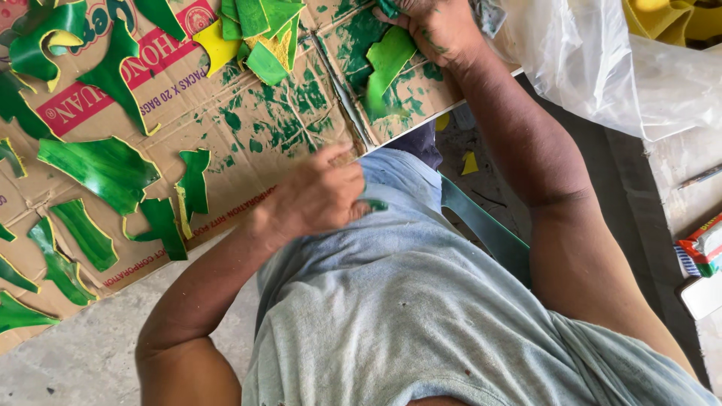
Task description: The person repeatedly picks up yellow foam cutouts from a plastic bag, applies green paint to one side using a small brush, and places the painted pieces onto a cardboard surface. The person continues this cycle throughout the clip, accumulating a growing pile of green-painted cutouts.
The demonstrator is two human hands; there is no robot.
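right hand (pixel 436 26) pressing green piece (pixel 387 64), cardboard (pixel 248 128)

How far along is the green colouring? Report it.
Done: many green pieces lie spread on the cardboard. In hand: the right hand rests on a green piece; the left hand is by the shirt. Left: a yellow piece near the top.

Shirt: faded grey-blue T-shirt (pixel 421 308), soft, worn cotton, short-sleeved.
Shirt marks: small dark specks scattered over the cloth, with a smear of green paint near the front.
Arms: bare from the sleeves down, no watch or band in view.
Left hand (pixel 312 197): no glove, no ring visible.
Right hand (pixel 438 26): ungloved, flecked with green paint across the back.
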